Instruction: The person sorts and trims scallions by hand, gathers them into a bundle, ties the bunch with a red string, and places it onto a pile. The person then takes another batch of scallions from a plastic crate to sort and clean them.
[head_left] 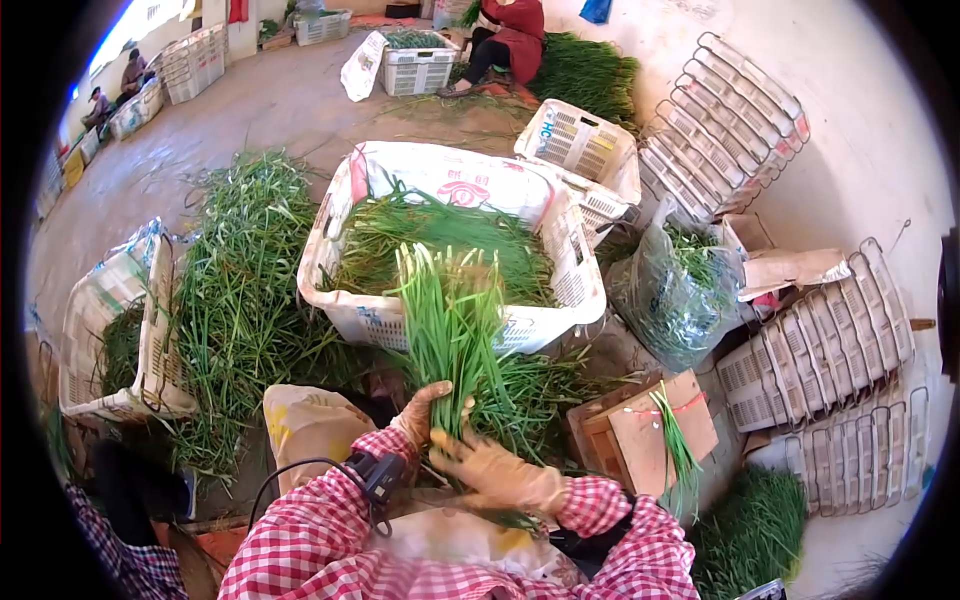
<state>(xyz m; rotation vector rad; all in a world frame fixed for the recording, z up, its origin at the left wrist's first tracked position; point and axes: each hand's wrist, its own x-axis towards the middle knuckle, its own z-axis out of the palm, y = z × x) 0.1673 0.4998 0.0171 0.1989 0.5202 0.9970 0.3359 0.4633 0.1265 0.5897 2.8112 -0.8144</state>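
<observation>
My left hand [424,409], in a tan work glove, is closed around the lower part of a bunch of garlic chives [450,310]. The bunch stands upright, pale stem ends up, in front of the large white crate [345,308]. My right hand [495,472], gloved too, lies across the lower leaves just under the left hand, fingers stretched out and slightly blurred. Behind the bunch, the crate holds more chives [440,235] and a white printed sack [500,188] lining its far side. Loose chives [535,400] lie to the right of the bunch.
A heap of loose greens [250,300] lies left, beside a smaller crate [150,400]. To the right are a wooden box [640,435] with a few chives on it, a clear plastic bag [680,300] and stacked crates [820,350]. A person in red [515,40] sits at the back.
</observation>
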